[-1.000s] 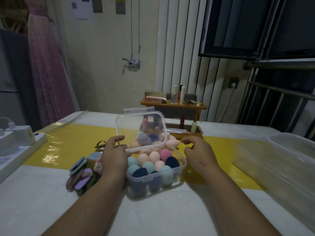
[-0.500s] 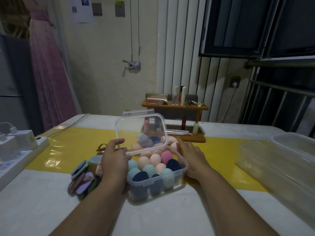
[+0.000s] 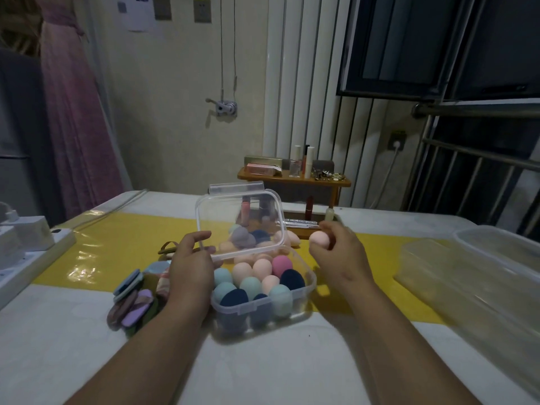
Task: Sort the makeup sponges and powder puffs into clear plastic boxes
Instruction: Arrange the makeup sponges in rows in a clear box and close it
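A clear plastic box [image 3: 309,283] sits mid-table, filled with several egg-shaped makeup sponges in peach, pink, teal and navy. Its hinged clear lid [image 3: 239,220] stands raised. My left hand [image 3: 191,266] grips the lid's front left edge. My right hand [image 3: 340,252] is lifted to the right of the box and pinches a peach sponge [image 3: 319,238]. More loose sponges [image 3: 247,239] lie behind the box, seen through the lid. A pile of flat powder puffs [image 3: 133,301] in blue, lilac, mauve and green lies left of the box.
A large clear lidded container [image 3: 479,276] stands at the right table edge. A white power strip with chargers [image 3: 27,244] is at the left. A wooden cosmetics shelf [image 3: 295,178] stands behind the table. A brown hair band [image 3: 168,248] lies near the puffs.
My right hand has come up from the far right side of the box, now holding a peach sponge. My left hand still holds the lid up.
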Demonstrator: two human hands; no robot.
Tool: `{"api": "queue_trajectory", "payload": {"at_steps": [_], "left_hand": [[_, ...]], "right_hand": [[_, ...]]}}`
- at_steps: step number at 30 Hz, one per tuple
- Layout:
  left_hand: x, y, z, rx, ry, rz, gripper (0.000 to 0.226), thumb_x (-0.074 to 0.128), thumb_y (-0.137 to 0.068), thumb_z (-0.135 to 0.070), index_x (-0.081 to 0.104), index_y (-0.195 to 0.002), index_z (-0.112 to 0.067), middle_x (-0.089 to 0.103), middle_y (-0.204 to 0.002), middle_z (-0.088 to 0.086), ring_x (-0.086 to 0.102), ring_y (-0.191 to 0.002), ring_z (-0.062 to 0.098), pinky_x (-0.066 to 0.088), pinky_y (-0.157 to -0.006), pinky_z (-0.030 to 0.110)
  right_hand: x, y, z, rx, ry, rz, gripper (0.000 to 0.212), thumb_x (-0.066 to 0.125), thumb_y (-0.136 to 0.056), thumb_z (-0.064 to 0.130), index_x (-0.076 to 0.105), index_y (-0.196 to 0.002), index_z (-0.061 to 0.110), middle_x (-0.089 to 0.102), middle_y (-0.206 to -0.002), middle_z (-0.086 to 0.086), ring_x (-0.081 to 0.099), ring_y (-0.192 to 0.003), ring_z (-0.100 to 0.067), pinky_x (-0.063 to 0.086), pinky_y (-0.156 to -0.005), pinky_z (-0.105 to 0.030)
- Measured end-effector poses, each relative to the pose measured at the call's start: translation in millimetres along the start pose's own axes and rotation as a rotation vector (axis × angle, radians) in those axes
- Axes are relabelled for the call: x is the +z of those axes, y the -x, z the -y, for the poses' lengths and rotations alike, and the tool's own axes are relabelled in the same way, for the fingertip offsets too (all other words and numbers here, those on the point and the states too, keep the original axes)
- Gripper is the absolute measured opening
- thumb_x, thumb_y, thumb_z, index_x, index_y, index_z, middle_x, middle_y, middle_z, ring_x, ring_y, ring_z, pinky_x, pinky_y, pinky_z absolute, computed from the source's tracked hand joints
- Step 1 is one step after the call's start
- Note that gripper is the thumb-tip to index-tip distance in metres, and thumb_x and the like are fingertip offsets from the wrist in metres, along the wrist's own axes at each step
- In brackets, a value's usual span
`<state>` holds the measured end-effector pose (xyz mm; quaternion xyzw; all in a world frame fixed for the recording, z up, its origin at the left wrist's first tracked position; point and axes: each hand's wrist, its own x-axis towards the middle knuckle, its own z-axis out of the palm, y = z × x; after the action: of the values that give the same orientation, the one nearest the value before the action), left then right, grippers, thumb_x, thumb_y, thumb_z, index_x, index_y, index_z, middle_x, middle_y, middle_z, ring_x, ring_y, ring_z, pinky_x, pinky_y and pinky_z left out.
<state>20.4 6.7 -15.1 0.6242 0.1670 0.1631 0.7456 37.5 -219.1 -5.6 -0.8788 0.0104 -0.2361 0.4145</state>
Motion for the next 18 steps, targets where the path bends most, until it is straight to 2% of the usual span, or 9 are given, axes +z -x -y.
{"api": "queue_trajectory", "payload": {"at_steps": [3,5,7,9,12,14,16,18], "left_hand": [[-0.2,0.3,0.8,0.001,0.011,0.017,0.055,0.043,-0.083,0.010,0.067,-0.094,-0.039,0.062,-0.114,0.006,0.062,-0.099,0.030,0.057,-0.074,0.043],[-0.1,0.3,1.1,0.009,0.012,0.020,0.054,0.043,-0.084,0.009,0.066,-0.095,-0.039,0.061,-0.115,0.006,0.062,-0.099,0.030,0.055,-0.069,0.039],[0.4,0.9,0.7,0.009,0.013,0.022,0.054,0.042,-0.085,0.009,0.066,-0.095,-0.039,0.061,-0.114,0.006,0.062,-0.098,0.029,0.054,-0.069,0.038],[0.7,1.1,0.9,0.011,0.010,0.020,0.053,0.043,-0.086,0.009,0.065,-0.094,-0.038,0.061,-0.115,0.007,0.061,-0.098,0.029,0.053,-0.068,0.036],[1.0,0.1,2.1,0.020,0.002,0.011,0.050,0.045,-0.087,0.007,0.065,-0.094,-0.039,0.060,-0.117,0.007,0.061,-0.099,0.029,0.052,-0.066,0.035],[0.9,-0.6,2.8,0.018,-0.006,0.008,0.052,0.045,-0.087,0.008,0.065,-0.095,-0.039,0.061,-0.117,0.007,0.061,-0.099,0.029,0.051,-0.065,0.034],[1.0,-0.7,2.2,0.023,-0.010,0.006,0.052,0.044,-0.087,0.009,0.065,-0.097,-0.038,0.061,-0.116,0.007,0.061,-0.099,0.028,0.049,-0.062,0.032],[0.9,-0.6,1.6,0.022,-0.018,0.008,0.052,0.044,-0.088,0.009,0.065,-0.103,-0.037,0.061,-0.115,0.007,0.061,-0.099,0.028,0.050,-0.064,0.033]], "right_hand": [[-16.4,3.5,16.2,-0.069,-0.103,0.056,0.011,0.063,-0.087,0.019,0.066,-0.094,0.025,0.063,-0.092,0.002,0.057,-0.082,-0.015,0.046,-0.064,-0.029],[-25.7,8.1,28.6,-0.098,-0.133,0.211,0.007,0.062,-0.087,0.018,0.066,-0.086,0.024,0.063,-0.084,0.003,0.056,-0.079,-0.015,0.046,-0.066,-0.032],[-30.1,12.5,36.9,-0.106,-0.061,0.388,0.008,0.062,-0.083,0.026,0.064,-0.076,0.028,0.061,-0.079,0.004,0.055,-0.075,-0.015,0.044,-0.065,-0.031],[-29.8,15.9,41.4,-0.094,0.086,0.479,0.013,0.055,-0.071,0.038,0.060,-0.065,0.028,0.057,-0.071,0.004,0.053,-0.070,-0.018,0.041,-0.062,-0.032],[-26.8,18.8,46.1,-0.077,0.268,0.561,0.017,0.047,-0.065,0.046,0.055,-0.063,0.032,0.056,-0.072,0.006,0.053,-0.071,-0.016,0.040,-0.060,-0.031],[-26.9,19.9,51.4,-0.088,0.349,0.597,0.014,0.049,-0.073,0.047,0.050,-0.064,0.037,0.055,-0.074,0.009,0.053,-0.072,-0.013,0.038,-0.058,-0.028],[-27.0,21.0,56.6,-0.111,0.431,0.621,0.020,0.052,-0.085,0.041,0.048,-0.065,0.039,0.053,-0.076,0.010,0.051,-0.074,-0.011,0.035,-0.057,-0.026],[-25.2,20.3,57.4,-0.125,0.464,0.641,0.015,0.053,-0.088,0.035,0.053,-0.073,0.036,0.056,-0.080,0.007,0.053,-0.078,-0.014,0.038,-0.059,-0.028]]}}
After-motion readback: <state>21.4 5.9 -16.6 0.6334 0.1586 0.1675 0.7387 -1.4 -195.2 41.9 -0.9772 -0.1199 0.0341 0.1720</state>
